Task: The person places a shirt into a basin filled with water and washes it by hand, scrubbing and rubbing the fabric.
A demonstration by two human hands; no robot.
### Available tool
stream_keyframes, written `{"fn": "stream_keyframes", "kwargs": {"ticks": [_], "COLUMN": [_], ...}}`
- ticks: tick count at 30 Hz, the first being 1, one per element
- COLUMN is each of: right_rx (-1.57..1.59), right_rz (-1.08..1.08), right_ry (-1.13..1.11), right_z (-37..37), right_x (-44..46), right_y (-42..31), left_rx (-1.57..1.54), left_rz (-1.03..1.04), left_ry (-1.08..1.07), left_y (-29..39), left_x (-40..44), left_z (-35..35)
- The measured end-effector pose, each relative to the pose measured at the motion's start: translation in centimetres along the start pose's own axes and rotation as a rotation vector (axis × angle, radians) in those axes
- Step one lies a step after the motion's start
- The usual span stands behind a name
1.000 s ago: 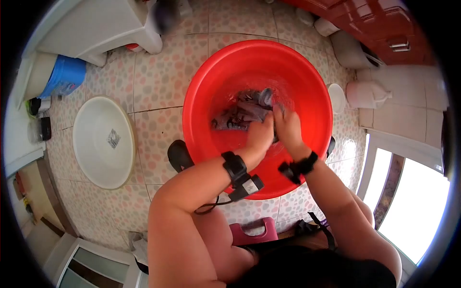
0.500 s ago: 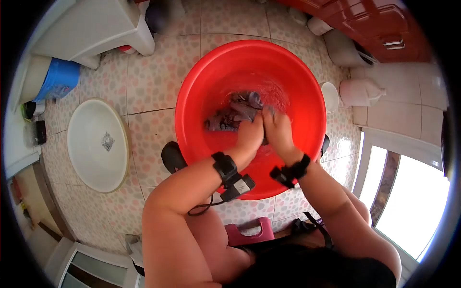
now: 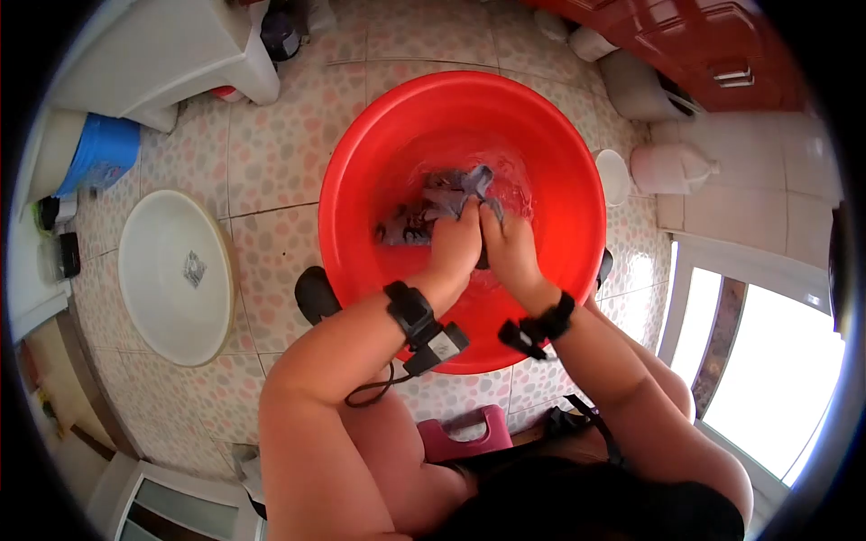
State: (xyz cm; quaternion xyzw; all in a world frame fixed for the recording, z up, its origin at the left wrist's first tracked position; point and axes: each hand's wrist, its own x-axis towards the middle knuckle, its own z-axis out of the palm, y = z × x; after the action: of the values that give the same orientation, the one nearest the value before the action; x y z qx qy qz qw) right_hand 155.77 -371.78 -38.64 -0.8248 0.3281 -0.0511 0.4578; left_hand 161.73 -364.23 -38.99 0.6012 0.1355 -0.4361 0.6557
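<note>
Level with each other now, the left hand (image 3: 456, 242) and right hand (image 3: 511, 249) sit side by side, where a second ago the right reached a little further in. I judge that the hold has been adjusted while the same cloth stays worked. Everything also sits slightly further left on my screen, so the head has turned or shifted.

Both hands are closed on the grey, dark-patterned cloth (image 3: 442, 200), bunching part of it between them; I can't make out the exact finger placement. It lies wet near the middle of the red basin (image 3: 564, 198), one end poking up past the fingertips, the rest spread toward the left. I count one heap, though I can't tell whether it is one piece.

Further out, I count two black wrist straps, the left one (image 3: 408, 308) trailing a cable, and one pink stool (image 3: 437, 442) below. On the tiled floor (image 3: 280, 162) I have one white basin (image 3: 149, 270) at left, one small white bowl (image 3: 613, 178) and one handled jug (image 3: 669, 169) at right.
</note>
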Motion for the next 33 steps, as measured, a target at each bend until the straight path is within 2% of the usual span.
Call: {"fn": "stream_keyframes", "kwargs": {"ticks": [2, 4, 6, 7, 9, 10, 11, 12, 14, 16, 18, 20, 25, 33], "right_rx": [0.053, 0.104, 1.04, 1.1, 1.152, 1.202, 1.206, 1.159, 1.111, 1.137, 1.101, 1.066, 0.925, 0.86], "right_rz": [0.063, 0.134, 0.318, 0.276, 0.252, 0.237, 0.24, 0.253, 0.268, 0.236, 0.262, 0.291, 0.12, 0.109], "right_ry": [0.054, 0.095, 0.105, 0.016, 0.018, 0.015, 0.024, 0.046, 0.079, 0.061, 0.079, 0.094, -0.049, -0.133], "right_z": [-0.9, -1.3, -2.2, -3.0, -3.7, -3.7, -3.6, -3.7, -3.8, -3.8, -3.7, -3.4, -2.4, -2.4], "right_x": [2.8, 3.2, 2.4, 1.9, 1.4, 1.1, 0.6, 0.1, -0.8, -1.2, -1.8, -2.2, -2.9, -3.5], "right_y": [2.7, 2.4, 1.5, 1.3, 1.5, 1.6, 1.8, 2.2, 2.5, 2.3, 1.9, 2.0, 2.0, 0.4], "left_rx": [0.111, 0.01, -0.053, -0.142, -0.222, -0.247, -0.273, -0.267, -0.405, -0.424, -0.592, -0.588, -0.626, -0.631], "left_rz": [0.063, 0.192, 0.12, 0.101, 0.088, 0.17, 0.247, 0.238, 0.22, 0.177, 0.108, 0.099, 0.051, 0.012], "left_ry": [0.015, 0.022, -0.028, -0.043, -0.059, -0.066, -0.074, -0.081, -0.276, -0.285, -0.353, -0.379, -0.428, -0.453], "left_y": [-2.1, -2.2, -0.3, 0.1, 0.5, 0.4, 0.1, -0.1, -0.2, 0.3, 0.9, 1.7, 2.6, 2.7], "left_x": [0.8, 0.5, 0.7, 1.0, 1.4, 1.4, 1.3, 1.5, 2.0, 1.7, 1.2, 0.8, 0.9, 1.2], "left_z": [0.8, 1.3, -0.5, -1.0, -1.5, -1.6, -1.7, -1.9, -2.3, -2.1, -2.0, -1.9, -2.0, -2.2]}}
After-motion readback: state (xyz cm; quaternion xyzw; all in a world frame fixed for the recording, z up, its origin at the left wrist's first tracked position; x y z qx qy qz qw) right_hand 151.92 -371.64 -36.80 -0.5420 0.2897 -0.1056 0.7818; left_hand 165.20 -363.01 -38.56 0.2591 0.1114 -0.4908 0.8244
